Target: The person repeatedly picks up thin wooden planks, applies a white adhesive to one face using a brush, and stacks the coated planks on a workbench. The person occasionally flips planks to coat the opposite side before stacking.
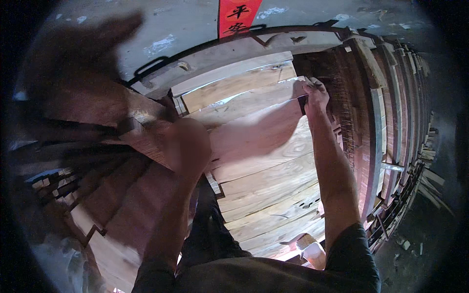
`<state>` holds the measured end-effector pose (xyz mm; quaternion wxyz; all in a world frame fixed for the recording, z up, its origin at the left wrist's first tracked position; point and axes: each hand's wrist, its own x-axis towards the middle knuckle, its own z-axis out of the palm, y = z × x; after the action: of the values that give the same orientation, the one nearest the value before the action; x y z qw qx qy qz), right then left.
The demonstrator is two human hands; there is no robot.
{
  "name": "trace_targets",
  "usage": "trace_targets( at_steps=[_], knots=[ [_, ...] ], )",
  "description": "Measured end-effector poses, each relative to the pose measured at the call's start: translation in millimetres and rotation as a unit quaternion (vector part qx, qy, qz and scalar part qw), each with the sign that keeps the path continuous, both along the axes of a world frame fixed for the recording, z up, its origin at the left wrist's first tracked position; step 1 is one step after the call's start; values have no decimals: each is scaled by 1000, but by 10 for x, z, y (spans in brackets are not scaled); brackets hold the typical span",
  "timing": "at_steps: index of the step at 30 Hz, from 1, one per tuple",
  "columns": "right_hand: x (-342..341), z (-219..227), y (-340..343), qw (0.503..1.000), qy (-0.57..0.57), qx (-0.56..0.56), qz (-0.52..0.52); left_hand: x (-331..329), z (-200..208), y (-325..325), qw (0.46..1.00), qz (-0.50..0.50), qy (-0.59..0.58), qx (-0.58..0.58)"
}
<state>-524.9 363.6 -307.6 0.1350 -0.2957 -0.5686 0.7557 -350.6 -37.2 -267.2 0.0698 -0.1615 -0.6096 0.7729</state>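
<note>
Pale wooden boards (273,151) lie side by side in front of me, forming a panel inside a frame. At the panel's far right corner, my right hand (316,93) has its fingers curled over the end of a wooden board (259,96). My left hand (189,145) is beside the panel's left edge, in front of stacked timber (151,139). It is blurred and its fingers cannot be made out. A dark shadow falls across the boards between my hands.
A long metal bar (234,49) crosses the far side below a grey wall with a red paper strip (238,17). Racked timber (381,117) lines the right. More boards (112,249) lie at lower left. A dark blurred shape (83,68) covers the upper left.
</note>
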Motion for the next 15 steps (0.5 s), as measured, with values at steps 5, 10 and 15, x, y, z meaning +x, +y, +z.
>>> trace_targets(
  at_steps=[5, 10, 15],
  knots=[
    [17, 10, -45, 1000, 22, -1, -1, -133, 66, -73, 494, 209, -111, 837],
    [16, -255, 326, 991, 96, -13, 97, -40, -3, -7, 401, 149, -92, 899],
    [305, 85, 51, 932, -49, 339, 123, 225, -36, -90, 204, 173, 24, 963]
  ],
)
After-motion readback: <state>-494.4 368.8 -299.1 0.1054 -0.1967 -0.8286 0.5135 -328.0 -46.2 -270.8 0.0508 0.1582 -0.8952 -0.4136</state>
